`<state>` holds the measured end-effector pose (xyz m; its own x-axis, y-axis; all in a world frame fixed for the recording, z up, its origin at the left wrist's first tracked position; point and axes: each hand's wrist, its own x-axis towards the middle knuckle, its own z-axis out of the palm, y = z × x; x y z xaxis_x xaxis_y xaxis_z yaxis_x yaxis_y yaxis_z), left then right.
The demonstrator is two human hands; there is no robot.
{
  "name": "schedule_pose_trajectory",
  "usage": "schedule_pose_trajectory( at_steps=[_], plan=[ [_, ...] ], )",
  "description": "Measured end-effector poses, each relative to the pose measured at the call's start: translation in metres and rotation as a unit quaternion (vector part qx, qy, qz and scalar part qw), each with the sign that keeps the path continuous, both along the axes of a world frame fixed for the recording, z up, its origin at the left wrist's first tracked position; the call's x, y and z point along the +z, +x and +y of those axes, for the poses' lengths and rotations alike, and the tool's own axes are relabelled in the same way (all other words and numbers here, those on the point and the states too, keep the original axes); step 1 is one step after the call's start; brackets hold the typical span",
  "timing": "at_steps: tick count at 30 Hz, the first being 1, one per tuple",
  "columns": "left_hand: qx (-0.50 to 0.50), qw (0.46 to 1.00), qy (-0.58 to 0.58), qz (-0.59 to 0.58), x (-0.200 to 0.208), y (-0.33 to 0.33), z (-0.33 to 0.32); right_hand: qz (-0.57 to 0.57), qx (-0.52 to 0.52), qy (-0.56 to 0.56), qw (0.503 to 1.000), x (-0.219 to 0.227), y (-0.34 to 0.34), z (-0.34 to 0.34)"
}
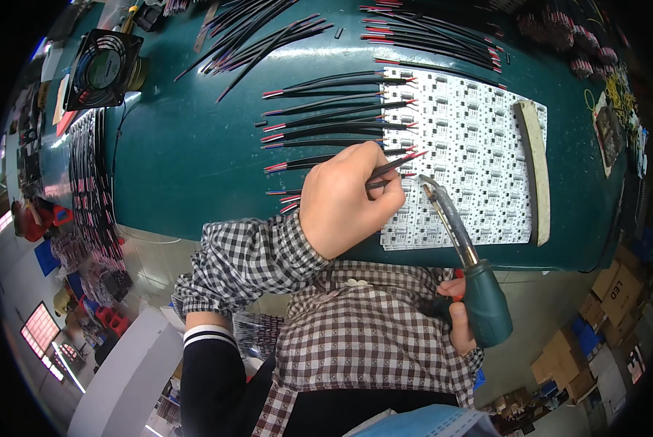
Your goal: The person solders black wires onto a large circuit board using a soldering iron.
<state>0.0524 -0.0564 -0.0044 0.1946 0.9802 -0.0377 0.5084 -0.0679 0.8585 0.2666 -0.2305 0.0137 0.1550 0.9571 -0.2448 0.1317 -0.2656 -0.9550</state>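
My left hand [348, 198] is over the left edge of a white circuit board panel [479, 156], fingers pinched on a black-sleeved wire [386, 169] with a bare reddish tip pointing right. In my right hand [459, 328], low at the right, is a soldering iron [489, 304] with a dark green handle. Its tip is just above the board, close to a red wire end by my left fingers. Several black-sleeved wires [326, 124] lie in a row leftward from the board's left edge, some under my left hand. My left fingers hide part of the held wire.
A pale bar [534, 171] lies along the panel's right side. More black wires [275, 44] are spread at the back of the green table [188, 160]. A black fan [104, 69] stands at the far left, above a hanging wire bundle [90, 189]. Bundled wires [567, 36] occupy the back right.
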Motion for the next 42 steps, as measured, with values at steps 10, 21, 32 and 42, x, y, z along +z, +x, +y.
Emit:
schedule_pose_trajectory(
  at_steps=[10, 21, 32, 42],
  plan=[
    [-0.004, 0.999, 0.034, 0.018, -0.003, 0.000, -0.001, -0.017, 0.035, 0.004, 0.999, 0.000, 0.002, 0.004],
    [-0.011, 0.999, 0.027, 0.030, 0.000, 0.000, 0.000, -0.054, 0.051, 0.010, 0.997, -0.010, 0.005, -0.007],
    [-0.009, 0.999, 0.039, 0.013, 0.000, 0.000, 0.001, 0.035, -0.001, 0.001, 0.999, 0.000, 0.001, -0.001],
    [-0.110, 0.992, 0.023, 0.063, 0.006, -0.005, 0.016, 0.067, -0.047, -0.005, 0.997, 0.003, -0.004, 0.007]
  ],
)
